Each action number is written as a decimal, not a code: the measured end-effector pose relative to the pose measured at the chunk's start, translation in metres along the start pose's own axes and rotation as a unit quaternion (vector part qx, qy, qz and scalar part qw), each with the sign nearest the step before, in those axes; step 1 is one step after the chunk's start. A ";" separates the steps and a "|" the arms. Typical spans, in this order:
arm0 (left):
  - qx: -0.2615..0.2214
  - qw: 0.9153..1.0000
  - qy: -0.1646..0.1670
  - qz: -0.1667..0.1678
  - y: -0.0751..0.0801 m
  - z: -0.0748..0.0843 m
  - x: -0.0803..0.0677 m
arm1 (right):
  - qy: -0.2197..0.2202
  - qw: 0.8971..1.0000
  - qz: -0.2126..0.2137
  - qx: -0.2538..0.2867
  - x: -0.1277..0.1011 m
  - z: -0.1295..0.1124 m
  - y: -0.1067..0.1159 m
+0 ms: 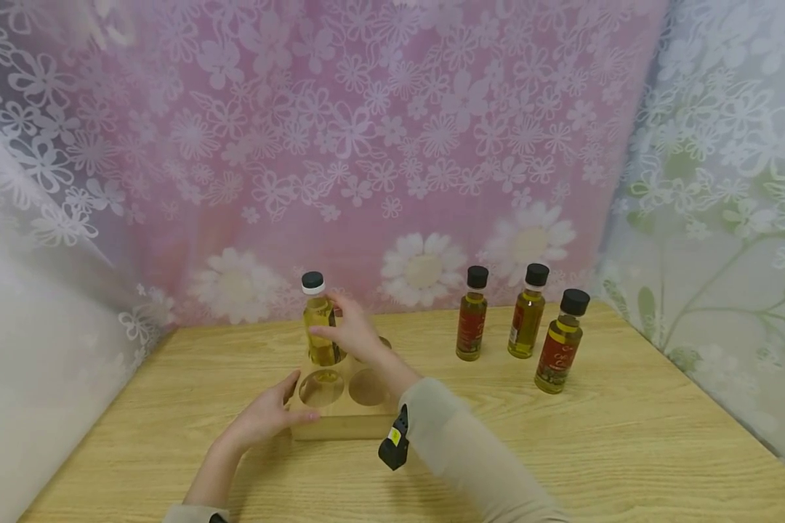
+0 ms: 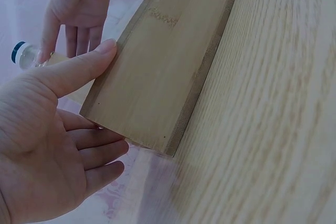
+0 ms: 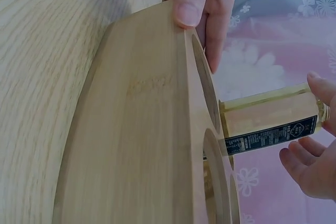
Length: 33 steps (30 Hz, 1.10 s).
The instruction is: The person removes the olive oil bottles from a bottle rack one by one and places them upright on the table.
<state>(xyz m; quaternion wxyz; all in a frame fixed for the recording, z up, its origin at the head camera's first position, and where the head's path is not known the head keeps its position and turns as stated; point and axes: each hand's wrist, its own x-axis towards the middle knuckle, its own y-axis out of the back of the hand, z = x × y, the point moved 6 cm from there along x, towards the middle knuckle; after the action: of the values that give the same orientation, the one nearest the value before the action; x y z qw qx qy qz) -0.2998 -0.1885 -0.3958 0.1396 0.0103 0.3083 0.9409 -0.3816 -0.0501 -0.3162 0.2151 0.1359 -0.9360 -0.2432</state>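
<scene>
My right hand (image 1: 353,330) holds a clear bottle of yellow oil (image 1: 317,319) with a dark cap and white ring. It stands upright at the back left hole of a wooden bottle rack (image 1: 347,428); how deep its base sits I cannot tell. In the right wrist view, thumb and fingers grasp the bottle (image 3: 268,111) near its neck, above a dark label. My left hand (image 1: 262,418) grips the rack's front left corner. The left wrist view shows its thumb on the front panel's top edge and its fingers at the side. Two round front holes show bare.
Right of the rack stand three black-capped, red-labelled oil bottles: one nearer the rack (image 1: 471,323), one in the middle (image 1: 527,319), one closer to me (image 1: 558,352). A floral curtain (image 1: 353,181) hangs behind the wood-grain table (image 1: 497,450).
</scene>
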 end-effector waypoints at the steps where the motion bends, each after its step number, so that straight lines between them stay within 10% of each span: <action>1: 0.000 1.000 -0.001 0.000 0.000 0.000 0.000 | 0.002 1.000 0.001 -0.006 0.001 0.000 -0.001; 17: -0.004 1.000 -0.006 -0.006 0.000 0.000 -0.001 | 0.019 0.996 0.031 -0.082 -0.001 -0.003 -0.001; 33: -0.007 1.000 -0.002 -0.004 0.000 -0.002 0.000 | 0.032 0.995 0.081 -0.042 -0.009 -0.008 0.014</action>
<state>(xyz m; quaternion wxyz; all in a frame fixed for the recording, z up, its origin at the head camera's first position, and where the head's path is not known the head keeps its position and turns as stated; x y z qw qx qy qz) -0.2999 -0.1894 -0.3976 0.1442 0.0104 0.3010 0.9426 -0.3720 -0.0378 -0.3055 0.2694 0.0580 -0.9254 -0.2600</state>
